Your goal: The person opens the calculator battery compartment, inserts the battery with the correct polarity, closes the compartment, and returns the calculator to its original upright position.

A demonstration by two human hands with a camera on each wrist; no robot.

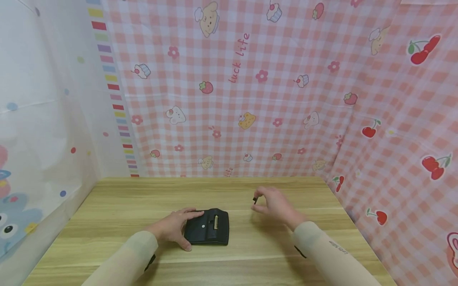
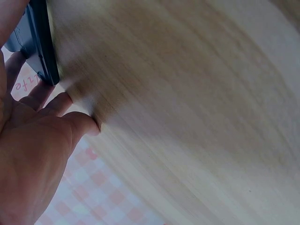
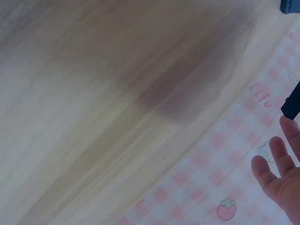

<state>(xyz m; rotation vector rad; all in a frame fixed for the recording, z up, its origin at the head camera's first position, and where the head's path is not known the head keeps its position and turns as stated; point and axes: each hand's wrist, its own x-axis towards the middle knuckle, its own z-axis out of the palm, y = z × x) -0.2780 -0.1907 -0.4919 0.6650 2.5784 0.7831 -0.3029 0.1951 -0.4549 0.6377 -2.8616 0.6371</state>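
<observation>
Black gadget (image 1: 195, 232) | left hand (image 1: 173, 226) gripping its side, thumb and fingers wide | right hand (image 1: 275, 204) pinching small black piece (image 1: 255, 200), fingertips slightly apart | slack pinch risking a drop

A wood-grain surface (image 1: 257, 254) with pale yellow-brown streaks runs back to a pink-and-white gingham cloth (image 1: 229, 99), which hangs as the rear wall. Cupcakes, strawberries, flowers and small cartoon animals dot it, along with the red lettering "luck life" (image 1: 239, 57). A band of multicoloured bars (image 1: 118, 107) borders its left side. To the left hangs a white sheet (image 1: 46, 71) with scattered coloured spots and a blue cartoon figure (image 1: 18, 214); to the right, a creased gingham panel (image 1: 397, 95) carries red cherries (image 1: 425, 49). The light is soft, leaving blurred shadows.
</observation>
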